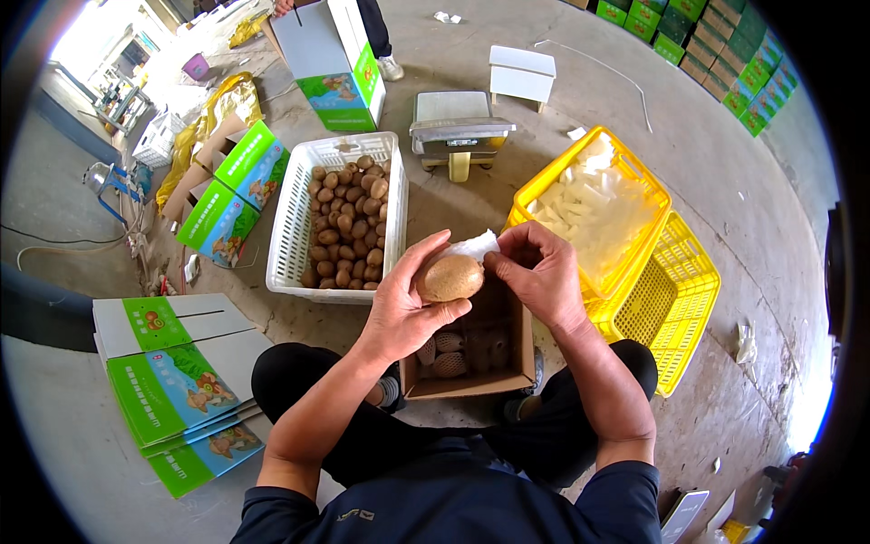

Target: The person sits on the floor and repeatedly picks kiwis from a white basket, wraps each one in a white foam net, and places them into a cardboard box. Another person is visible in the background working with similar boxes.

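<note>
My left hand (408, 306) holds a brown kiwifruit (450, 278). My right hand (540, 272) pinches a white foam net sleeve (476, 246), which lies against the fruit's far side. Below my hands an open cardboard box (469, 391) stands between my feet, with several fruits in foam nets (450, 364) inside; part of its inside is in shadow. Left of my hands is a white plastic crate (280, 255) full of bare kiwifruit (346, 231). To the right, a yellow plastic crate (656, 187) holds a heap of white foam sleeves (591, 217).
A bench scale (462, 129) and a small white stool (522, 71) stand ahead. Under the yellow crate sits another yellow crate (703, 272). Flattened printed cartons (177, 387) lie at left, near an open printed carton (234, 197). A person (374, 30) stands behind a tall carton (340, 95).
</note>
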The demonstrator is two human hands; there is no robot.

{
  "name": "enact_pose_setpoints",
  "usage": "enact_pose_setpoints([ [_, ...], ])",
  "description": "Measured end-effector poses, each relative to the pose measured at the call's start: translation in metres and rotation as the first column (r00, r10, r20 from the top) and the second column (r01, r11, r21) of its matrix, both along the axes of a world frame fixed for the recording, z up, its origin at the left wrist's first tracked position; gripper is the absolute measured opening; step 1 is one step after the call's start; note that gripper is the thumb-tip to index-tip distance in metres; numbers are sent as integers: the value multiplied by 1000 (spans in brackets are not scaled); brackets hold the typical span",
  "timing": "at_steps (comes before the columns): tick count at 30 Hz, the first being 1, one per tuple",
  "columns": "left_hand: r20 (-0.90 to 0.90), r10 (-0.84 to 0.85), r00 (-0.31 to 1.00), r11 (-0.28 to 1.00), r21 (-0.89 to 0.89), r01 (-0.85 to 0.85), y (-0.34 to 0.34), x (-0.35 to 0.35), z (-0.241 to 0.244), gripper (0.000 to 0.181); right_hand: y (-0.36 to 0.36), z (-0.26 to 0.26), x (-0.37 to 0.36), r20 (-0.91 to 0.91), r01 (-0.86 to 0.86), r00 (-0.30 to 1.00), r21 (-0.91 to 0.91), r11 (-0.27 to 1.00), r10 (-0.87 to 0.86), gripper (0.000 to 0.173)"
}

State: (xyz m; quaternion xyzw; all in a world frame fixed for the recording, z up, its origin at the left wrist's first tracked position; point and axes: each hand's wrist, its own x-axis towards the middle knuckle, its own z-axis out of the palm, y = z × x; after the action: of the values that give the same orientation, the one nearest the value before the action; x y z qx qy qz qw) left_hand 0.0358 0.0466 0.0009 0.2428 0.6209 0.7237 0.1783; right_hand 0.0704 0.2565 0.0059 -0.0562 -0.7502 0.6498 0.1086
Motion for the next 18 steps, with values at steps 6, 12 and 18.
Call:
enact_pose_setpoints([
  [6, -9, 8, 1000, 1000, -24, -9, -4, -3, -4, 84, -5, 7, 6, -118, -3, 993, 104, 995, 16, 10],
  [12, 17, 2, 1000, 1000, -10, -2, -5, -4, -5, 85, 1, 4, 6, 36, -175, 984, -49, 983, 176, 15],
  [18, -190, 14, 982, 987, -157, -45, -8, -1, -3, 86, 3, 23, 5, 209, -290, 906, -330, 898, 369, 33],
])
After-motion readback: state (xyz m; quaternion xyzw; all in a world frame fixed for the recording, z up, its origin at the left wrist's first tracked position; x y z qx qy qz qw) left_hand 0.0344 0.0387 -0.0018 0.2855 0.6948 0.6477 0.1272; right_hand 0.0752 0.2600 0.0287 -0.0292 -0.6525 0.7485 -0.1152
